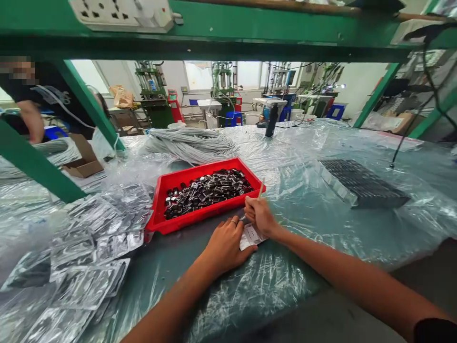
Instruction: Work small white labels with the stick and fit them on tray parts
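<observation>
My left hand (228, 243) lies flat beside a small clear plastic pack (250, 234) on the table, its fingers stretched out and the thumb along the pack's near edge. Closed in a pinch, my right hand (260, 215) holds a thin pale stick (262, 186) that rises above the fist. Its lower end is hidden by the hand, so I cannot tell its exact kind. Just beyond both hands stands a red plastic tray (194, 227) with a heap of small black-and-silver parts (214, 186).
Silvery plastic packs (89, 286) pile up on the left. A coil of grey cable (193, 145) lies behind the tray, and a block of dark pieces (360, 181) sits at right. Green frame posts (35, 162) border the plastic-covered table (321, 238). A person (53, 100) stands far left.
</observation>
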The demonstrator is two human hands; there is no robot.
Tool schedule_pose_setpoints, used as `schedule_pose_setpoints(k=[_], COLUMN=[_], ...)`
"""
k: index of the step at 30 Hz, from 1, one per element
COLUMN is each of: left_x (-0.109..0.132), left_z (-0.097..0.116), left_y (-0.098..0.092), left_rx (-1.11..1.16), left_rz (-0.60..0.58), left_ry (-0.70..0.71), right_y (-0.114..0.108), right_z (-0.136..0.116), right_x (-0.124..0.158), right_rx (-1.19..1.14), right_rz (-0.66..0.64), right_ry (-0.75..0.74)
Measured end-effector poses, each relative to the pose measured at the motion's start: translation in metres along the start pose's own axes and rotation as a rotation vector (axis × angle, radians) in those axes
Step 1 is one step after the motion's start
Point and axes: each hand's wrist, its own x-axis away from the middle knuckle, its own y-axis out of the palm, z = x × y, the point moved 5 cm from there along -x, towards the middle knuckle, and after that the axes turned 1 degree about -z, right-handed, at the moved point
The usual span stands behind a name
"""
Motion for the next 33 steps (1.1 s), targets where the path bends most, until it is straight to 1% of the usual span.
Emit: schedule_pose_setpoints(k=[4, 7, 8, 9, 10, 11, 14, 15, 17, 19, 21, 24, 28, 33], left_x=[0.0, 0.0, -0.001, -0.001, -0.002, -0.003, -0.003, -0.003, -0.001, 0.0, 0.0, -0.001, -0.001, 0.0], left_z=[0.001, 0.005, 0.006, 0.007, 0.007, 0.007, 0.0, -0.003, -0.007, -0.008, -0.007, -0.005, -0.006, -0.006], left_y=[0.001, 0.002, 0.002, 0.002, 0.001, 0.0, -0.003, -0.004, -0.004, -0.004, -0.003, 0.0, 0.002, 0.004], left_rx=[-0.029, -0.048, -0.046, -0.041, -0.035, -0.029, 0.002, 0.017, 0.05, 0.08, 0.106, 0.139, 0.166, 0.147], left_rz=[-0.019, -0.01, -0.007, -0.003, 0.001, 0.005, 0.027, 0.027, 0.021, 0.011, 0.008, 0.001, 0.02, 0.021], left_ry=[-0.101, -0.138, -0.144, -0.149, -0.153, -0.157, -0.155, -0.15, -0.141, -0.138, -0.144, -0.163, -0.171, -0.154], right_y=[0.01, 0.013, 0.011, 0.008, 0.003, -0.002, -0.012, -0.011, -0.004, 0.005, 0.013, 0.019, 0.018, 0.016], right_z=[-0.005, -0.006, -0.007, -0.009, -0.012, -0.016, -0.028, -0.029, -0.025, -0.014, -0.005, 0.001, 0.0, 0.003], right_x=[0.01, 0.021, 0.023, 0.024, 0.022, 0.019, 0.008, 0.005, 0.002, -0.001, -0.004, -0.006, -0.003, -0.002], right_rx=[0.049, 0.056, 0.054, 0.048, 0.039, 0.021, -0.074, -0.111, -0.164, -0.161, -0.121, -0.083, -0.069, -0.013], right_rz=[-0.158, -0.347, -0.38, -0.382, -0.359, -0.311, -0.151, -0.125, -0.114, -0.111, -0.081, -0.049, -0.024, 0.015], right_ry=[0.118, 0.301, 0.35, 0.374, 0.369, 0.327, 0.095, 0.031, -0.032, -0.041, -0.053, -0.058, -0.047, -0.078])
